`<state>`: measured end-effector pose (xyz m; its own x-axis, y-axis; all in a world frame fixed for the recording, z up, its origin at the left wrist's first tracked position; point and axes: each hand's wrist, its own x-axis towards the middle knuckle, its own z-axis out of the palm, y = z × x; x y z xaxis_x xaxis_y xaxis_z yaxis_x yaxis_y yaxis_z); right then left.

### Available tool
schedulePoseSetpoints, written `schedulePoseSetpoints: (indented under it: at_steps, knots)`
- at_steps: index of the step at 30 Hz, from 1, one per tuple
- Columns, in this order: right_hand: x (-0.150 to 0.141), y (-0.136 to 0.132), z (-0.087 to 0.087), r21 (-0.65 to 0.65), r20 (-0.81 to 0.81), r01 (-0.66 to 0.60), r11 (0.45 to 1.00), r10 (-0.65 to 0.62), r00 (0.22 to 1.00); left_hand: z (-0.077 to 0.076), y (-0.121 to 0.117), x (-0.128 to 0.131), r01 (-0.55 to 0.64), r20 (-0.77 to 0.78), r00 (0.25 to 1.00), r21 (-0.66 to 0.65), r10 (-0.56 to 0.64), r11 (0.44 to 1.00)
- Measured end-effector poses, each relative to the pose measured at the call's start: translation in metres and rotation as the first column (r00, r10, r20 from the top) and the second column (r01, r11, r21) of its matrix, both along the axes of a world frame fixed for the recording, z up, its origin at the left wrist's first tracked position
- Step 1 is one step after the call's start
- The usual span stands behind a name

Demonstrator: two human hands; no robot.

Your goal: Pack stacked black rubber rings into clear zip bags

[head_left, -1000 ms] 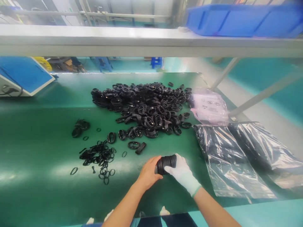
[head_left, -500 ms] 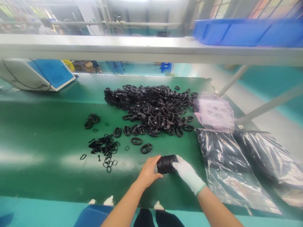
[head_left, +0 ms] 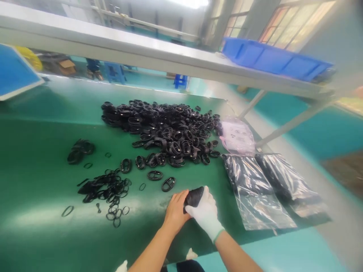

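My bare left hand (head_left: 176, 209) and my white-gloved right hand (head_left: 204, 214) both grip a tight stack of black oval rings (head_left: 194, 197) just above the green table (head_left: 36, 189), near its front edge. Each hand closes round one end of the stack. Two single black oval rings (head_left: 168, 184) lie just beyond my left hand. A big heap of the same black rings (head_left: 164, 126) covers the middle of the table farther back.
A scatter of small thin black rubber bands (head_left: 109, 189) lies left of my hands. Clear plastic bags of black parts (head_left: 269, 185) and a pink bag (head_left: 236, 136) lie to the right. A metal shelf rail (head_left: 141, 49) carries a blue bin (head_left: 272, 60).
The view has swung and tilted to the right. My hands still hold the stack, now pressed closer together over it. The oval ring near my left hand now lies flat.
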<state>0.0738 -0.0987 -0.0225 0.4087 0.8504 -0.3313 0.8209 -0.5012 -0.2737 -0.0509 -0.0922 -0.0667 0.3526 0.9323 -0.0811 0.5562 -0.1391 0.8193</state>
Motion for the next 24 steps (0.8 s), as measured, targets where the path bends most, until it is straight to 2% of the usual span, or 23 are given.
schedulePoseSetpoints:
  at_steps: [4, 8, 12, 15, 18, 20, 22, 24]
  knots:
    - [-0.013, 0.006, 0.002, 0.028, 0.035, 0.015, 1.000, -0.015, 0.999, -0.009, 0.006, -0.001, 0.004, 0.006, 1.000, 0.024, -0.004, 1.000]
    - [-0.023, 0.017, -0.011, 0.040, 0.147, 0.115, 0.993, -0.120, 0.982, -0.019, 0.014, -0.001, 0.002, -0.033, 0.999, 0.021, -0.001, 1.000]
    - [-0.024, 0.021, -0.020, 0.081, 0.199, 0.143, 0.986, -0.157, 0.967, -0.019, 0.015, 0.001, -0.015, -0.088, 0.996, 0.036, 0.018, 0.999]
    - [-0.023, 0.025, -0.017, 0.074, 0.187, 0.143, 0.987, -0.154, 0.970, -0.016, 0.012, 0.004, -0.038, -0.153, 0.987, 0.012, 0.040, 0.999]
    - [-0.015, 0.025, -0.004, 0.044, 0.102, 0.120, 0.992, -0.123, 0.987, -0.003, 0.007, 0.010, -0.061, -0.210, 0.976, 0.027, 0.065, 0.998]
    - [0.002, 0.015, 0.010, 0.062, -0.004, 0.160, 0.985, -0.160, 0.987, 0.016, 0.003, 0.017, -0.027, -0.234, 0.971, 0.071, 0.043, 0.997]
    - [0.032, -0.008, 0.025, 0.099, -0.114, 0.248, 0.964, -0.236, 0.965, 0.040, 0.001, 0.030, 0.104, -0.210, 0.974, 0.074, -0.086, 0.992]
    - [0.072, -0.043, 0.041, 0.135, -0.167, 0.329, 0.935, -0.306, 0.937, 0.064, -0.001, 0.054, 0.236, -0.132, 0.964, 0.040, -0.230, 0.971]
